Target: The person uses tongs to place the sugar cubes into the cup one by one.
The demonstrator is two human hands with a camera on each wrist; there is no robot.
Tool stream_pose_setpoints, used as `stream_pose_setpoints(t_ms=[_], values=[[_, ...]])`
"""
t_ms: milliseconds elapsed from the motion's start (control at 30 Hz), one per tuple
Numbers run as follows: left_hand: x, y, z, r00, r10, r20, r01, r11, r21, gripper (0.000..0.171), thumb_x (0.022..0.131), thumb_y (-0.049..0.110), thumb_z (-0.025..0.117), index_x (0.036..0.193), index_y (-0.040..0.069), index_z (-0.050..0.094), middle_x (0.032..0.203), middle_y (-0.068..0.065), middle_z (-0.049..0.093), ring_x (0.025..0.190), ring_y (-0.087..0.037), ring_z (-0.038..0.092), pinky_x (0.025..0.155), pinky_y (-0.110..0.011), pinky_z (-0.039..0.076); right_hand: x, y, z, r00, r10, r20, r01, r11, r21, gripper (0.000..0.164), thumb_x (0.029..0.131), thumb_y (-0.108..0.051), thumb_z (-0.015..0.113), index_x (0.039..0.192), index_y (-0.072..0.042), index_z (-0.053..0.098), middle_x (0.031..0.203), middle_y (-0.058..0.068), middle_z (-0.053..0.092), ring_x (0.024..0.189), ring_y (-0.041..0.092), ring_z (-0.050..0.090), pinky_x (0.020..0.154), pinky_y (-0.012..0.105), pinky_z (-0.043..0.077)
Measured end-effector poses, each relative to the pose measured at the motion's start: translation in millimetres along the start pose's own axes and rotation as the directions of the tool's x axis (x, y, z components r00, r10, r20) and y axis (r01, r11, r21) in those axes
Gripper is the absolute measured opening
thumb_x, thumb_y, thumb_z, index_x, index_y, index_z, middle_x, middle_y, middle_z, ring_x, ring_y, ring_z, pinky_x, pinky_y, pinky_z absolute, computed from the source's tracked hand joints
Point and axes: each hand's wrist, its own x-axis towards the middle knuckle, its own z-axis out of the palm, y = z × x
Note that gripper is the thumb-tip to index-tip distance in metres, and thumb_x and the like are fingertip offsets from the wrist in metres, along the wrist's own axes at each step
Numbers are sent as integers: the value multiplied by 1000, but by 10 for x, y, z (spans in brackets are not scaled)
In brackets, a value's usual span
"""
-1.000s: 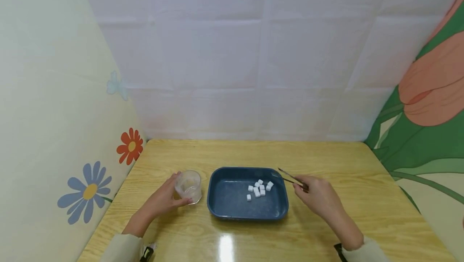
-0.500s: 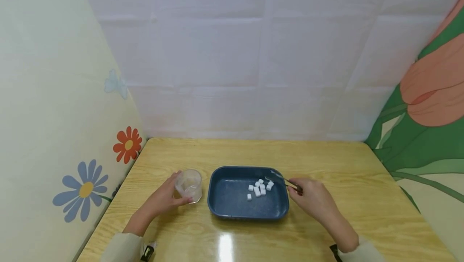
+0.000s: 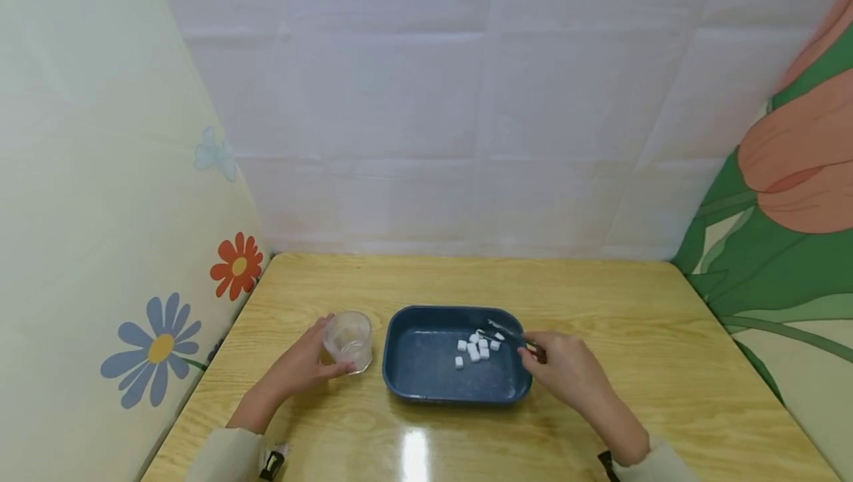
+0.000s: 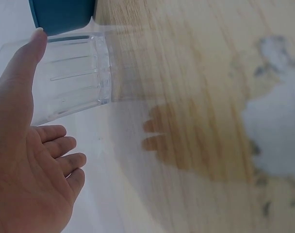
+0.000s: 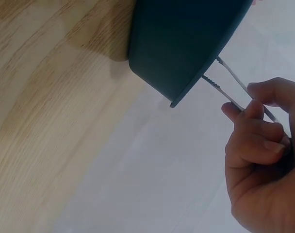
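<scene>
In the head view, a dark blue tray (image 3: pixel 420 371) holds several small white cubes (image 3: pixel 474 352), gathered toward its right half. My right hand (image 3: pixel 569 371) grips tweezers (image 3: pixel 509 332) over the tray's right rim. Their two tips are spread apart above the cubes at the back right. The right wrist view shows the serrated arms of the tweezers (image 5: pixel 213 82) reaching behind the tray wall (image 5: pixel 172 48). Left of the tray, a clear cup (image 3: pixel 351 349) stands upright, held by my left hand (image 3: pixel 303 360). The thumb lies along the cup (image 4: pixel 72 73) in the left wrist view.
The wooden table (image 3: pixel 600 297) extends around the tray and cup. A pale cloth backdrop (image 3: pixel 426 171) rises behind it, with flower-printed sheets (image 3: pixel 160 349) at both sides. A bright light reflection lies on the table in front of the tray.
My right hand has moved left, bringing the tweezers from the tray's right edge to over the white cubes. My left hand and the cup have stayed in place.
</scene>
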Motion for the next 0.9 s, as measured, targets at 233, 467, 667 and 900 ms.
stream_pose_setpoints(t_ms=[233, 467, 667, 900], values=[[-12, 4, -5, 1000, -6, 5, 6, 1000, 5, 112, 67, 65, 70, 148, 5, 21, 152, -17, 24, 139, -37, 22, 106, -57, 28, -11, -20, 26, 1000, -3, 22, 3, 1000, -14, 23, 81, -24, 68, 99, -11, 72, 61, -12, 52, 51, 1, 42, 43, 18, 35], [-27, 24, -23, 1000, -5, 6, 5, 1000, 11, 112, 68, 65, 70, 148, 5, 21, 152, -17, 24, 139, -37, 22, 106, -57, 28, -29, -47, 28, 999, -3, 33, 3, 1000, 12, 23, 80, -23, 69, 98, -9, 72, 66, -11, 58, 54, 0, 46, 45, 17, 38], [-43, 46, -45, 1000, -17, 9, 17, 1000, 10, 111, 68, 64, 70, 148, 5, 21, 152, -16, 24, 139, -36, 21, 106, -57, 27, -48, -82, 20, 998, 16, 65, -19, 999, 38, 23, 80, -23, 70, 99, -9, 72, 76, -6, 64, 54, -2, 48, 45, 16, 40], [-66, 84, -74, 999, -26, 19, 26, 1000, 11, 111, 68, 64, 70, 148, 5, 21, 152, -16, 23, 139, -36, 21, 107, -57, 27, -66, -118, 12, 996, 8, 84, -12, 999, 42, 24, 80, -22, 71, 100, -8, 72, 76, -6, 65, 53, -2, 47, 46, 15, 40]])
